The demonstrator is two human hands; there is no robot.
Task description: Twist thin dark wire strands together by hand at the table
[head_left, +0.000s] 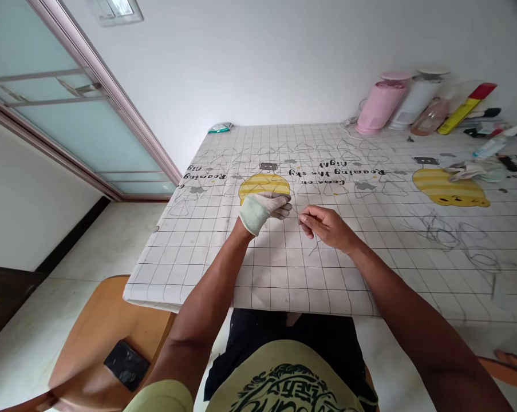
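Observation:
My left hand (271,207), in a pale knitted glove, is closed above the table with its fingertips pinched together. Just to its right, my bare right hand (322,225) pinches a thin dark wire (314,247), whose loose tail hangs below the fingers. A fine strand seems to span the small gap between both hands. Further right lies a loose tangle of thin wire (445,230). Beyond my hands, rows of thin bent outlines (314,134) lie across the tablecloth; whether all are wire or some are printed, I cannot tell.
A checked tablecloth (189,257) covers the table. At the back right stand a pink cylinder (381,106), a white cylinder (417,100) and a yellow-and-red box (466,109). A crumpled glove (477,170) lies nearer. A phone (126,364) rests on a wooden chair (86,326).

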